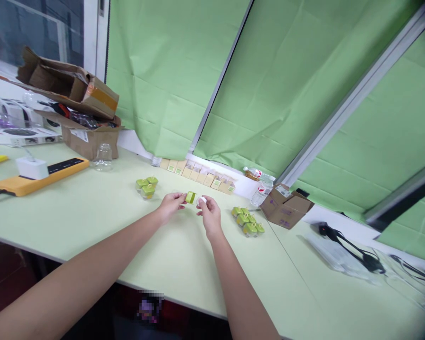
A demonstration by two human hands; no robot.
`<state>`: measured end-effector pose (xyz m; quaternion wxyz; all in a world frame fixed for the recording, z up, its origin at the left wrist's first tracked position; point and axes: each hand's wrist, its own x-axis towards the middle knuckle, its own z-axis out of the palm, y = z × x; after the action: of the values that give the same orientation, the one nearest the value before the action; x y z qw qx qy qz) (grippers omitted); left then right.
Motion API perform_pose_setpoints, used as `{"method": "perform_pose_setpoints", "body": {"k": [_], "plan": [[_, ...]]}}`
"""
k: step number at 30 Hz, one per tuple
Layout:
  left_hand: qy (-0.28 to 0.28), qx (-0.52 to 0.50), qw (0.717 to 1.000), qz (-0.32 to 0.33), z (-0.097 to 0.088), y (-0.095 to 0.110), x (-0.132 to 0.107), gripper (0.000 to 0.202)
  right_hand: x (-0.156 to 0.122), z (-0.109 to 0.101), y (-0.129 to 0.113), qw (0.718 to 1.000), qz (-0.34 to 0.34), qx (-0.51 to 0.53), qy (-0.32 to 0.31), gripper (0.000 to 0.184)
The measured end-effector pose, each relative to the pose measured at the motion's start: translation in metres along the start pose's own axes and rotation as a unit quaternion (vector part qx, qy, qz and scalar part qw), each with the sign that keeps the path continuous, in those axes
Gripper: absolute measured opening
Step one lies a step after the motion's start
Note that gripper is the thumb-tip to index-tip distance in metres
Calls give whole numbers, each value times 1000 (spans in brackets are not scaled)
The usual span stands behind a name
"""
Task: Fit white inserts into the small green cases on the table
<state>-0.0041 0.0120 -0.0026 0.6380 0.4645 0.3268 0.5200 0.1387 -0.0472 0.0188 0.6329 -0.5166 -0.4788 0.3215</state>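
Note:
Over the middle of the table, my left hand [172,206] is closed on a small clear container with a green cover [190,197], its green face turned to the right. Close beside it, my right hand [210,215] pinches a small white round piece [201,200]; its exact kind is too small to make out. A narrow gap separates the two held things. Left of my hands stands a cluster of three similar green-topped containers [148,189]. To the right, several more green-topped containers [248,221] are grouped in rows.
Small tan boxes [198,174] line the table's back edge. Plastic bottles [261,192] and a cardboard box [286,206] stand at back right. Clear bags [335,255] and black cables [354,243] lie far right. An orange power strip [53,174] and a clear jar [103,157] are left.

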Motion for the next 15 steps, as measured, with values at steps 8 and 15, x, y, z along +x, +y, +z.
{"method": "perform_pose_setpoints", "body": {"k": [8, 15], "plan": [[-15, -26, 1000, -8, -4, 1, 3, 46, 2, -5, -3, 987, 56, 145, -43, 41], [-45, -88, 995, -28, -5, 3, 4, 39, 2, -11, -8, 966, 94, 218, -99, 48]]}}
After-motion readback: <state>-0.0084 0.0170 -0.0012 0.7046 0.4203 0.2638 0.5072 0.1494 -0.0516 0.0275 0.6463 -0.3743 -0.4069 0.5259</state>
